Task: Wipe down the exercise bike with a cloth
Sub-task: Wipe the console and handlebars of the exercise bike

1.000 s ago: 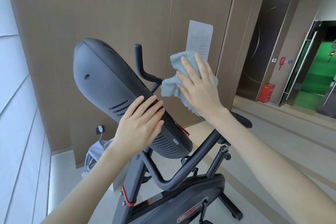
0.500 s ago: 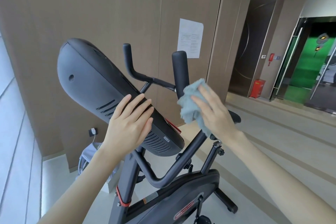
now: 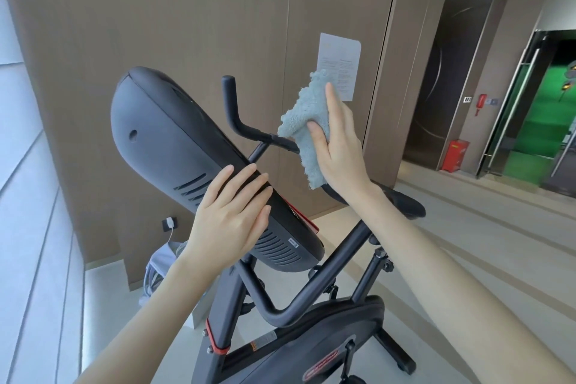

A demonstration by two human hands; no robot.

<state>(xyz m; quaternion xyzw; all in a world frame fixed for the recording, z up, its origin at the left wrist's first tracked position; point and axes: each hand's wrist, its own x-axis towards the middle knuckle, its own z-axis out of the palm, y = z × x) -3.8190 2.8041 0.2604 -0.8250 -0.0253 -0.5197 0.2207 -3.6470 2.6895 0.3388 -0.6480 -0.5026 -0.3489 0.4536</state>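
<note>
Right hand (image 3: 341,153) slid cloth (image 3: 307,112) up the handlebar (image 3: 249,131); left hand (image 3: 230,221) unmoved.

My cloth (image 3: 307,121): pale grey-blue. Bike (image 3: 314,296): matt black, with red bands and a red-lettered label. Wall (image 3: 187,15): brown wood grain, bearing white paper (image 3: 339,65). Floor (image 3: 467,243): beige, darker stripes. Box (image 3: 454,155): red. Doorway (image 3: 542,140): green.

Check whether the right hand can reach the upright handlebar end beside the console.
Probably yes: the right hand, holding the cloth, is near the handlebar end, with nothing between them.
</note>
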